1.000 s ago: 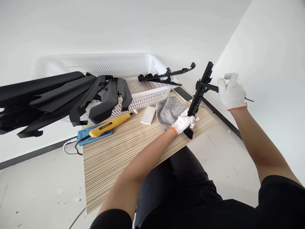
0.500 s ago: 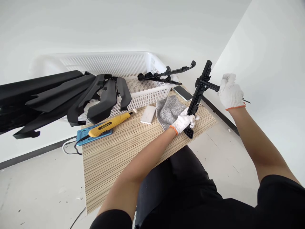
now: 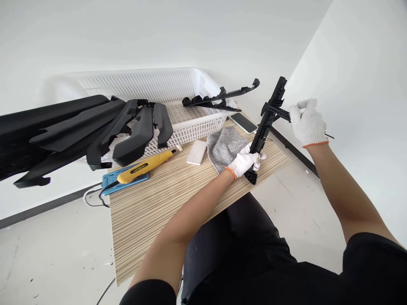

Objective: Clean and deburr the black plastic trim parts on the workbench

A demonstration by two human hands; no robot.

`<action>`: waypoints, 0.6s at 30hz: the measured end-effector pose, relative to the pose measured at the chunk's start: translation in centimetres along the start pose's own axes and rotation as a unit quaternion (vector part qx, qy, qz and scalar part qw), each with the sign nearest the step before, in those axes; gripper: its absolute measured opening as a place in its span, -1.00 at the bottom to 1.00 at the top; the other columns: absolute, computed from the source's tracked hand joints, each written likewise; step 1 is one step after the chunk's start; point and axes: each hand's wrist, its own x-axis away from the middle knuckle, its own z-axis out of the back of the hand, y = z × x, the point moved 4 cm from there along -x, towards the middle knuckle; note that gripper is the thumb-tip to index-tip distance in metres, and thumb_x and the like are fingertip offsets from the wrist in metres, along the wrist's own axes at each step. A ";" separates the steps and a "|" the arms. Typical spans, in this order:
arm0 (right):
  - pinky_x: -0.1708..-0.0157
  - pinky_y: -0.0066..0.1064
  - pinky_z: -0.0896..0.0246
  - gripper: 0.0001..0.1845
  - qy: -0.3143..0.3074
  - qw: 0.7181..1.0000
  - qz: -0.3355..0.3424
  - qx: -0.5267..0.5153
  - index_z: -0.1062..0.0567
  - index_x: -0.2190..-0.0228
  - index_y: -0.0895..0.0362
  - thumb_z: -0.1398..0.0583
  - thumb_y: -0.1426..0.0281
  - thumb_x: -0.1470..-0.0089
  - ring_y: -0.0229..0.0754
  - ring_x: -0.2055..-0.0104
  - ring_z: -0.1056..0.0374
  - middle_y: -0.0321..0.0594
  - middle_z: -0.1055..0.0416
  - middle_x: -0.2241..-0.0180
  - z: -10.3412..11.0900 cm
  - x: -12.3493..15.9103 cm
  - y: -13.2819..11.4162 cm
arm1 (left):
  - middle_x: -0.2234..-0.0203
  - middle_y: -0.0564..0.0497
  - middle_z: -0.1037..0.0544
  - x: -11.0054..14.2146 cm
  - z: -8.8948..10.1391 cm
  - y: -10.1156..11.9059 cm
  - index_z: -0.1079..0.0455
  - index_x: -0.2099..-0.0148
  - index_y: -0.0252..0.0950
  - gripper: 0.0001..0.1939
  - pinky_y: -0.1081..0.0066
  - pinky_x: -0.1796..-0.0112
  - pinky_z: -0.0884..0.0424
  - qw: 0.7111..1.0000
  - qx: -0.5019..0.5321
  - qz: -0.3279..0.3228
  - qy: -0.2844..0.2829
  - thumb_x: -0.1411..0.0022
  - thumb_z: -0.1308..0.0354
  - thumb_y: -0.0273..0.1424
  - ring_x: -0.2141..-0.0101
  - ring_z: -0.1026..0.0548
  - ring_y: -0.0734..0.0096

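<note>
My left hand [image 3: 244,162], in a white knit glove with an orange cuff, is closed around the lower part of a long black plastic trim piece [image 3: 264,127]. The piece is tilted over the table's right side, its ribbed face in view, with a short arm branching right. My gloved right hand [image 3: 308,122] is raised by the tip of that arm, fingers curled. Behind its wrist a thin dark rod [image 3: 330,136] sticks out; the rest of it is hidden in the hand. Whether the fingers touch the arm I cannot tell.
On the wood-grain table [image 3: 152,212] lie a grey cloth [image 3: 224,146], a white block [image 3: 196,152], a phone [image 3: 243,123] and a yellow corded tool [image 3: 144,166] on a blue tray [image 3: 110,180]. Behind, several black trim pieces [image 3: 76,123] rest across a white basket [image 3: 187,133].
My right hand's fingers have shifted slightly near the arm's tip, with the upper fingers lifting a little. My left hand keeps its hold. The view has moved slightly.
</note>
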 end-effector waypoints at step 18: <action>0.20 -0.14 -0.34 -0.41 0.014 0.995 0.082 0.047 -0.28 -0.25 0.16 0.17 0.14 -0.41 0.07 0.21 -0.55 0.02 -0.57 0.28 -1.4 4.6 0.1 | 0.42 0.17 -0.49 -0.2 0.3 0.0 -0.16 0.05 -0.19 -0.59 0.52 0.62 -0.12 1.000 0.006 -0.020 0.021 -0.04 -0.06 -0.59 0.70 -0.23 0.66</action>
